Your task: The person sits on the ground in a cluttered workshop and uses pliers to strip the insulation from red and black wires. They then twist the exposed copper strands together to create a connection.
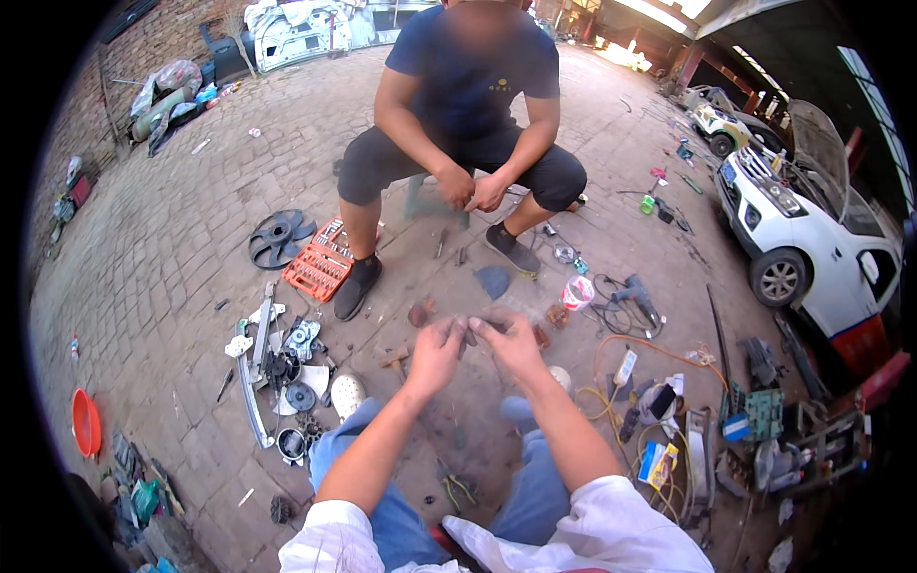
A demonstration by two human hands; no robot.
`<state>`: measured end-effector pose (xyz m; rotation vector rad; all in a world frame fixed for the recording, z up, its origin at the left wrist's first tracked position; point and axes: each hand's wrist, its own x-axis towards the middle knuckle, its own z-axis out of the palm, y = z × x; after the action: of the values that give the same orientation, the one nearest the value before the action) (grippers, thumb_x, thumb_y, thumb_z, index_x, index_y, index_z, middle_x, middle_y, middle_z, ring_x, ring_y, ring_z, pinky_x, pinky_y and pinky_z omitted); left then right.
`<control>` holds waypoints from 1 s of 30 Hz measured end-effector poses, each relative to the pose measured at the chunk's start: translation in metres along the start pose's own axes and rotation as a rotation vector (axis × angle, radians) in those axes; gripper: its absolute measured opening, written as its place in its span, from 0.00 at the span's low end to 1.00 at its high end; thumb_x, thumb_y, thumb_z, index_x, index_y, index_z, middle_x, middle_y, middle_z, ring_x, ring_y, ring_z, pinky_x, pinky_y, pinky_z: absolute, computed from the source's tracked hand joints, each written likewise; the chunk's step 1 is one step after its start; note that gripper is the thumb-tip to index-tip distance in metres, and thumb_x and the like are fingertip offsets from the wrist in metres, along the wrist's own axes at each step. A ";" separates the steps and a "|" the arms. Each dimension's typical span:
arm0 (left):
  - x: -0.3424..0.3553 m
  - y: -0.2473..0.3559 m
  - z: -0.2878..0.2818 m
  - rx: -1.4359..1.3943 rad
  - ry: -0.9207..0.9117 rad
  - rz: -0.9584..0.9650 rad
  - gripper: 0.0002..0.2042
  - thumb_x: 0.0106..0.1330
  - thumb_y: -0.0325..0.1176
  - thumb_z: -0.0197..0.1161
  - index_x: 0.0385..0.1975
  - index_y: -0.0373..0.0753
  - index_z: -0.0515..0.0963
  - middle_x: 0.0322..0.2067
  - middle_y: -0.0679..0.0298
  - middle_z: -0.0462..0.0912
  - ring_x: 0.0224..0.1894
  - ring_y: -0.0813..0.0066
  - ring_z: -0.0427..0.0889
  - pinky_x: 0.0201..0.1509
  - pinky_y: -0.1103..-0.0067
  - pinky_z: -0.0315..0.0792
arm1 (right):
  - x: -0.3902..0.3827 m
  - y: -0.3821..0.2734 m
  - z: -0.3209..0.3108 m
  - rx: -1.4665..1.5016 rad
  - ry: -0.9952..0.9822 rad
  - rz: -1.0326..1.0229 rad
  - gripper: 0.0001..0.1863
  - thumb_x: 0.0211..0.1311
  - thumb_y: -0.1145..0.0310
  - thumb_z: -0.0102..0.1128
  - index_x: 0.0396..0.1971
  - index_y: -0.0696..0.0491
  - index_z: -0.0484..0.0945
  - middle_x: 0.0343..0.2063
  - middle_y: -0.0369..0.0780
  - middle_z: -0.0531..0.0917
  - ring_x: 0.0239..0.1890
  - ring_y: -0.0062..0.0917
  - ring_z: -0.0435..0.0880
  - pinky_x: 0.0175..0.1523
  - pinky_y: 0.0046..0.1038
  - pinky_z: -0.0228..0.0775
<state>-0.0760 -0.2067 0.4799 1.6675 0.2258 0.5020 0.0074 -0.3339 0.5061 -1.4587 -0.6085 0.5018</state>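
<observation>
My left hand (439, 349) and my right hand (506, 339) meet low in the middle of the view, fingers closed round something small and dark that I cannot make out. Rusty brown pieces (557, 315) lie on the ground beyond them, with another brown piece (419, 314) just left of my fingers. A hammer-like tool (394, 358) with a wooden part lies beside my left wrist. Pliers (458, 489) and other small items lie between my legs, below my hands.
A person (458, 115) sits facing me, beside an orange socket case (315, 272) and a fan (272, 239). Metal parts (267, 372) lie left. A power tool (638, 301), cords, toolboxes (764, 415) and a white vehicle (812, 248) are right. An orange basin (86, 420) is far left.
</observation>
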 end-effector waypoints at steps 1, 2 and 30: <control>0.001 -0.001 0.003 0.045 0.016 0.025 0.18 0.72 0.39 0.50 0.25 0.33 0.78 0.17 0.63 0.73 0.21 0.75 0.71 0.28 0.75 0.66 | 0.002 0.006 -0.003 0.063 -0.015 -0.006 0.09 0.62 0.71 0.62 0.37 0.62 0.82 0.32 0.36 0.84 0.36 0.17 0.80 0.44 0.22 0.72; 0.000 0.001 0.005 0.078 0.018 0.016 0.18 0.72 0.40 0.50 0.27 0.33 0.79 0.18 0.58 0.75 0.21 0.68 0.73 0.29 0.73 0.67 | 0.004 0.011 -0.005 0.087 0.013 0.019 0.09 0.63 0.71 0.62 0.38 0.62 0.82 0.33 0.36 0.84 0.36 0.18 0.80 0.44 0.22 0.72; 0.007 0.001 0.021 -0.406 0.026 -0.109 0.14 0.73 0.40 0.50 0.31 0.37 0.77 0.17 0.74 0.68 0.18 0.88 0.61 0.21 0.85 0.52 | 0.007 -0.009 0.007 -0.484 0.335 -0.549 0.08 0.58 0.69 0.65 0.33 0.57 0.79 0.27 0.39 0.79 0.30 0.28 0.76 0.39 0.29 0.69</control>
<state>-0.0603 -0.2228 0.4805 1.2468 0.2158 0.4529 0.0083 -0.3247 0.5155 -1.6886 -0.8551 -0.3391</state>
